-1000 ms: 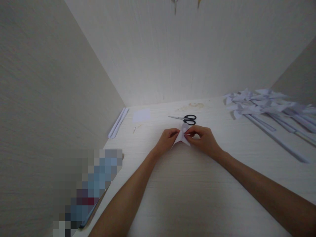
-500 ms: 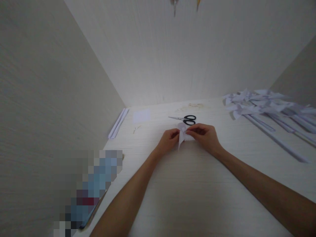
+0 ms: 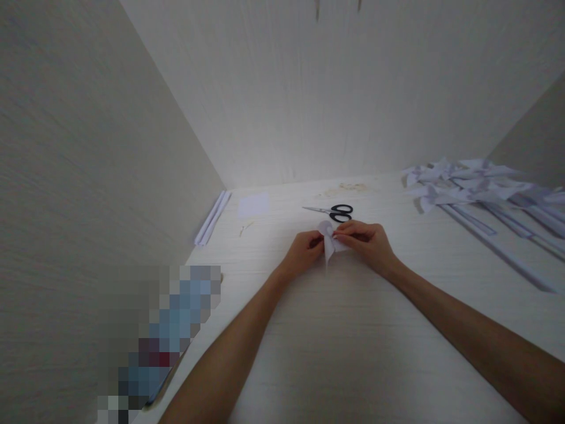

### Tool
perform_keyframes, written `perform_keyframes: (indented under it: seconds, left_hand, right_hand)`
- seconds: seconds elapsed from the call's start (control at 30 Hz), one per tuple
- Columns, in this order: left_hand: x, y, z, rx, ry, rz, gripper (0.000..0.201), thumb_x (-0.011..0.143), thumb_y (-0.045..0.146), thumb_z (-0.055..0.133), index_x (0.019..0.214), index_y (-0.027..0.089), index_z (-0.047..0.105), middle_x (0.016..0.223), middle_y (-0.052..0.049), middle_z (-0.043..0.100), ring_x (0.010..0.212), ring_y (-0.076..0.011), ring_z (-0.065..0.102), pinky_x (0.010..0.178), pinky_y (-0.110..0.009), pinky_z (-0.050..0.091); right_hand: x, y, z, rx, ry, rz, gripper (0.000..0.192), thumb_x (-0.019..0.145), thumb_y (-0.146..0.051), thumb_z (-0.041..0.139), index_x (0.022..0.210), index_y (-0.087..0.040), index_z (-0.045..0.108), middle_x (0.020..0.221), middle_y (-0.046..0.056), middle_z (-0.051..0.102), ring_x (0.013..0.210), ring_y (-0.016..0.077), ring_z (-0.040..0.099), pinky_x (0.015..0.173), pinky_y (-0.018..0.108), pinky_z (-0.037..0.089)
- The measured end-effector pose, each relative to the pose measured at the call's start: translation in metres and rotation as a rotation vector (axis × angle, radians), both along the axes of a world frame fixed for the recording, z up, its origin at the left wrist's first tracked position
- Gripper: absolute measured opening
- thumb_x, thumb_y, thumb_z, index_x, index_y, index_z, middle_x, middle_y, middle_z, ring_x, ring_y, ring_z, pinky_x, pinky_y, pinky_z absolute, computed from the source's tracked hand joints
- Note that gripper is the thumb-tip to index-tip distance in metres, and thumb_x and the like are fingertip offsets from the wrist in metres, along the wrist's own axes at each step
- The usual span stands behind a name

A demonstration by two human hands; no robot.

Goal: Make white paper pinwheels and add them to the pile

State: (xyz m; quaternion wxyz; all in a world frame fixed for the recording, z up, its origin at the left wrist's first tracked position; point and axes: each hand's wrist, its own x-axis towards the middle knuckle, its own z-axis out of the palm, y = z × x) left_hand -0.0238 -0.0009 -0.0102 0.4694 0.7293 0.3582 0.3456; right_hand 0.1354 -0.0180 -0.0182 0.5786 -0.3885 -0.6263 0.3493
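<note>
Between my two hands is a small white paper pinwheel (image 3: 329,247), its blades curled in toward the middle. My left hand (image 3: 305,250) is closed on its left side, with the fingertips partly hidden behind the paper. From the right, my right hand (image 3: 368,242) pinches the paper near the centre with thumb and forefinger. Just beyond the fingers lies a pair of black-handled scissors (image 3: 333,212), its blades pointing left.
Several white paper pinwheels on paper sticks (image 3: 481,191) lie at the right. Rolled paper tubes (image 3: 213,218) rest by the left wall, beside a square paper sheet (image 3: 253,205). Small scraps (image 3: 348,188) lie near the back wall. A blurred-out object (image 3: 176,324) stands at the lower left.
The pinwheel has turned slightly in my fingers, its lower blade now pointing a little further right. Both hands keep their grip, and the whole view has shifted slightly.
</note>
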Motion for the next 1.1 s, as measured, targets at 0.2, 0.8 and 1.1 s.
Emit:
perform_keyframes:
  seconds: [0.2,0.8,1.1]
  left_hand:
    - [0.001,0.001,0.000,-0.004,-0.030,0.027,0.021,0.069,0.014,0.044,0.075,0.011,0.064,0.067,-0.001,0.061,0.063,-0.0114,0.053,0.064,-0.024,0.042]
    - [-0.001,0.000,-0.002,0.062,0.061,0.072,0.023,0.068,0.013,0.044,0.076,0.011,0.065,0.069,-0.002,0.063,0.066,-0.0134,0.054,0.064,-0.026,0.043]
    - [-0.001,0.000,0.000,0.097,0.021,0.063,0.023,0.070,0.013,0.043,0.072,0.013,0.065,0.066,-0.001,0.062,0.065,-0.0134,0.054,0.066,-0.026,0.043]
  right_hand:
    - [0.002,0.002,-0.005,0.067,-0.083,-0.020,0.005,0.064,-0.025,0.064,0.068,-0.022,0.067,0.077,0.004,0.059,0.073,0.0148,0.056,0.057,0.027,0.045]
    - [-0.002,-0.002,0.002,0.179,-0.238,-0.103,0.002,0.068,-0.020,0.061,0.066,-0.019,0.061,0.073,0.003,0.059,0.071,0.0146,0.056,0.066,0.030,0.046]
    - [-0.001,-0.005,0.005,0.206,-0.349,-0.130,0.002,0.068,-0.018,0.058,0.070,-0.019,0.059,0.071,0.003,0.061,0.069,0.0150,0.056,0.066,0.030,0.045]
